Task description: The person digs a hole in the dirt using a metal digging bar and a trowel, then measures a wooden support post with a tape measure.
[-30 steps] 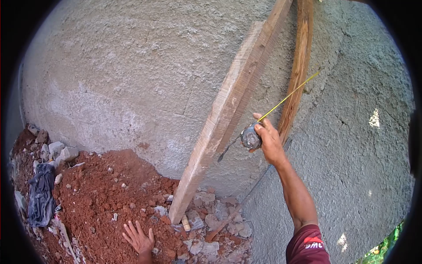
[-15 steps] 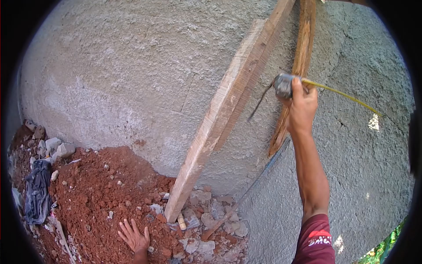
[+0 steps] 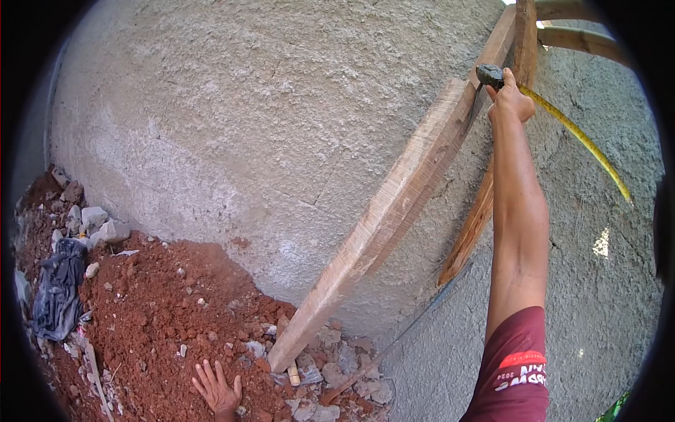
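Observation:
High up at the right, my right hand is closed around a dark tape measure. Its yellow blade sticks out to the right and bends downward, the end free in the air. A thin dark strap hangs from the case. Just behind the hand are the tops of a sawn timber beam, leaning against the wall, and a rougher wooden post. My left hand lies with fingers spread on the red soil, holding nothing, near the beam's foot.
A rough plastered wall fills the background and meets a grey wall at a corner. Broken rubble surrounds the beam's foot. At the left are white stones and a dark crumpled cloth or bag. Wooden pieces cross the top right.
My right hand has moved up and slightly right with the tape measure, reaching the tops of the timbers. The view has shifted a little. My left hand stays on the soil.

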A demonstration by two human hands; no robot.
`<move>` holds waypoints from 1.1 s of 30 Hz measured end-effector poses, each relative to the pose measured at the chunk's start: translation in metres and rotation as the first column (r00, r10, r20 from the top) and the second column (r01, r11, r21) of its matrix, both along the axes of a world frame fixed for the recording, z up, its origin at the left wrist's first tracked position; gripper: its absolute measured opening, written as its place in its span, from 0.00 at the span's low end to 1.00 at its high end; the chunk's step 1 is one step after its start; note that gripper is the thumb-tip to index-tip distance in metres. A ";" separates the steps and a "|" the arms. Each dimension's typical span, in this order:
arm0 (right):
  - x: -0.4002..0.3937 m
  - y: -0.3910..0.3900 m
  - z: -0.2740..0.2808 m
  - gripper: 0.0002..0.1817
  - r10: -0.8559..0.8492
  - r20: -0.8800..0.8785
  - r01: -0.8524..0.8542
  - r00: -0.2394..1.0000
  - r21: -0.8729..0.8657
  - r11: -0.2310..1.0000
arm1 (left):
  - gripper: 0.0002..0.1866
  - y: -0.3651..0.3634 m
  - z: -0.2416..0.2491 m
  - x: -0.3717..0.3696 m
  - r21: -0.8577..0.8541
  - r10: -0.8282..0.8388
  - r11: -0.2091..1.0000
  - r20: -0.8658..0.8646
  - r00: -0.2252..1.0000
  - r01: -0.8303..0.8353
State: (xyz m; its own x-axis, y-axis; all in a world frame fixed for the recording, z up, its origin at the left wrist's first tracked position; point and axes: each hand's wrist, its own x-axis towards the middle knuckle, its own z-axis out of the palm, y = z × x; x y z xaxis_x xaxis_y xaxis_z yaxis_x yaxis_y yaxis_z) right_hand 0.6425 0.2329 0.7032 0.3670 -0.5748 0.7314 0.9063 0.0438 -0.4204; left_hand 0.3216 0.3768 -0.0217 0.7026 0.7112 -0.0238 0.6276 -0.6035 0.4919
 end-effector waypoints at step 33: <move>0.061 0.005 -0.035 0.49 -0.497 -0.026 0.467 0.867 -0.307 0.830 | 0.39 -0.004 -0.005 0.003 0.048 0.048 0.998 -0.001 0.999 -0.047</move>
State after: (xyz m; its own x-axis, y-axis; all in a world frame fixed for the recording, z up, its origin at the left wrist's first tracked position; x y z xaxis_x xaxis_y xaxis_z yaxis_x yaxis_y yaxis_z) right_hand 0.7037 0.2379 0.6677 0.1775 -0.4738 0.8626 0.7330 -0.5212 -0.4371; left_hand 0.3246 0.3729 -0.0269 0.6679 0.7442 0.0099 0.6572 -0.5960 0.4614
